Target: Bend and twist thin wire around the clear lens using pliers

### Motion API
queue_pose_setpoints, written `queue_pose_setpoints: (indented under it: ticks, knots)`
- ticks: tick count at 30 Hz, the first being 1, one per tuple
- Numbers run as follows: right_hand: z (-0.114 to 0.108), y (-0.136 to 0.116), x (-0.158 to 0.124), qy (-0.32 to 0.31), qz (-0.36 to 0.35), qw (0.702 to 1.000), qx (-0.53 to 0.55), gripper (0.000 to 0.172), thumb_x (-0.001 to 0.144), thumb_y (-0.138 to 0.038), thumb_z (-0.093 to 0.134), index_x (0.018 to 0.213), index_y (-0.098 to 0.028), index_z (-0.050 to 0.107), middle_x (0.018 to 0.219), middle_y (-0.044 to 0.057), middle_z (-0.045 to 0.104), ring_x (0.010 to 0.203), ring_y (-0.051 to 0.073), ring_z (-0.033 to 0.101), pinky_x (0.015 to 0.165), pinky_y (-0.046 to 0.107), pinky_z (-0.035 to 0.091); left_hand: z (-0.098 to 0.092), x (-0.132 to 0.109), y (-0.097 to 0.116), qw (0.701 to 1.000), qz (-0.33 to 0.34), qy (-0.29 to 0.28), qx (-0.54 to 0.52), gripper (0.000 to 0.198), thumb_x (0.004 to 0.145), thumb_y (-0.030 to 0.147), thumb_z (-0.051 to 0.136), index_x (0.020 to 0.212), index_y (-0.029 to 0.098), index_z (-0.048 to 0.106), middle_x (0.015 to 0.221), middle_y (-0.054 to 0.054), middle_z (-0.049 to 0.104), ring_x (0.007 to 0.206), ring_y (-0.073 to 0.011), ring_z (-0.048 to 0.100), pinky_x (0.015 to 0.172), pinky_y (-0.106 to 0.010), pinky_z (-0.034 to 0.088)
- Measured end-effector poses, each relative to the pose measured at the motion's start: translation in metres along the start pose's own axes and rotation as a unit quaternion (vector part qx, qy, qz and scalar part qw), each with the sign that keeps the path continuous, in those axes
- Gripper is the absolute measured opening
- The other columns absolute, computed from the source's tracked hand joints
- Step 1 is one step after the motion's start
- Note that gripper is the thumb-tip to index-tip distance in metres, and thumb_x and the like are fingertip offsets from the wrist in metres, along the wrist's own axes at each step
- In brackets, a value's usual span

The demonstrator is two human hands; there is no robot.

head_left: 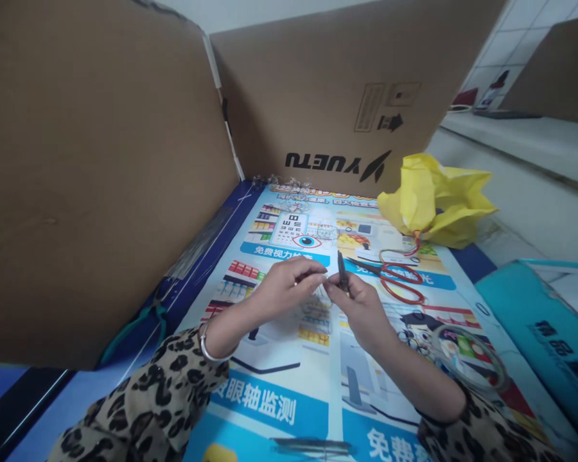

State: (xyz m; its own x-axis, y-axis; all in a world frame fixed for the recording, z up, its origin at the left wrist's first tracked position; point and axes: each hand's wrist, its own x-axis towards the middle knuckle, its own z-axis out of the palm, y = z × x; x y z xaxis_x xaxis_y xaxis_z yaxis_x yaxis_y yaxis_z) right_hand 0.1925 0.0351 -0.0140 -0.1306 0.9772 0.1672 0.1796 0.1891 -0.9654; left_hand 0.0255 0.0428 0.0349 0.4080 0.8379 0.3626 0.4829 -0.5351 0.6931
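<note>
My left hand (284,290) and my right hand (359,307) meet above a printed poster (318,359) that covers the table. The left hand's fingers are pinched together on something thin and small that I cannot make out. The right hand is closed on a slim dark tool (341,273), which points up between the two hands. Both arms wear leopard-print sleeves, and a silver bangle (207,343) circles the left wrist.
Red-handled scissors (395,276) lie right of my hands, beside a crumpled yellow bag (436,199). Cardboard walls (87,167) stand at the left and back. A coil of clear wire (472,356) lies at the right, a teal box (544,327) beyond it, teal-handled pliers (139,321) at the left.
</note>
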Motion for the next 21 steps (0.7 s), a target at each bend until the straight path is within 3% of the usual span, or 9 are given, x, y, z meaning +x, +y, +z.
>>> queue_pose_setpoints:
  ticks: [3,7,10,14,18,21]
  knots:
    - [0.0,-0.003,0.0,0.015,0.002,0.999,-0.034,0.018,0.079,-0.037,0.054,0.077,-0.019,0.054,0.07,-0.002,0.053,0.065,0.012,0.046,0.062,0.025,0.038,0.015,-0.002,-0.006,0.996,-0.038,0.012,-0.076,0.023,0.085,0.03,0.05,0.099,0.019,0.065,0.089,-0.004,0.067,0.082,-0.0148,0.061,0.074,-0.028,0.048]
    - [0.001,-0.008,-0.003,0.003,0.005,0.996,-0.092,0.019,0.079,-0.038,0.054,0.08,-0.019,0.055,0.069,-0.001,0.053,0.065,0.013,0.045,0.061,0.026,0.038,0.03,-0.009,-0.012,0.987,-0.047,0.06,-0.143,0.021,0.086,0.029,0.05,0.09,0.022,0.069,0.09,-0.003,0.069,0.088,-0.016,0.06,0.082,-0.031,0.047]
    - [0.002,-0.01,-0.005,-0.018,0.014,0.999,-0.026,0.023,0.081,-0.042,0.051,0.086,-0.02,0.054,0.075,0.0,0.055,0.07,0.014,0.049,0.065,0.027,0.041,0.03,-0.012,-0.014,0.966,-0.081,0.123,-0.213,0.019,0.083,0.029,0.054,0.086,0.019,0.07,0.089,-0.005,0.069,0.088,-0.0169,0.061,0.085,-0.033,0.047]
    - [0.007,-0.009,-0.007,-0.074,0.066,0.988,0.121,0.03,0.084,-0.047,0.047,0.096,-0.019,0.052,0.079,0.002,0.057,0.074,0.014,0.054,0.068,0.029,0.044,0.024,-0.011,-0.016,0.914,-0.136,0.165,-0.346,0.024,0.085,0.033,0.052,0.09,0.015,0.067,0.09,-0.007,0.069,0.083,-0.0176,0.065,0.082,-0.033,0.051]
    - [0.014,-0.011,-0.015,-0.151,0.139,0.962,0.179,0.033,0.084,-0.049,0.048,0.087,-0.016,0.053,0.071,0.002,0.058,0.063,0.013,0.056,0.058,0.027,0.043,0.024,-0.009,-0.018,0.876,-0.145,0.189,-0.42,0.023,0.084,0.035,0.053,0.087,0.014,0.061,0.085,-0.006,0.068,0.077,-0.0177,0.067,0.078,-0.035,0.054]
    - [0.017,-0.013,-0.02,-0.188,0.155,0.952,0.187,0.037,0.083,-0.051,0.048,0.077,-0.016,0.053,0.064,0.002,0.059,0.056,0.012,0.056,0.055,0.026,0.042,0.026,-0.009,-0.017,0.868,-0.153,0.192,-0.432,0.022,0.083,0.034,0.054,0.085,0.014,0.06,0.081,-0.005,0.069,0.075,-0.0158,0.067,0.076,-0.032,0.055]
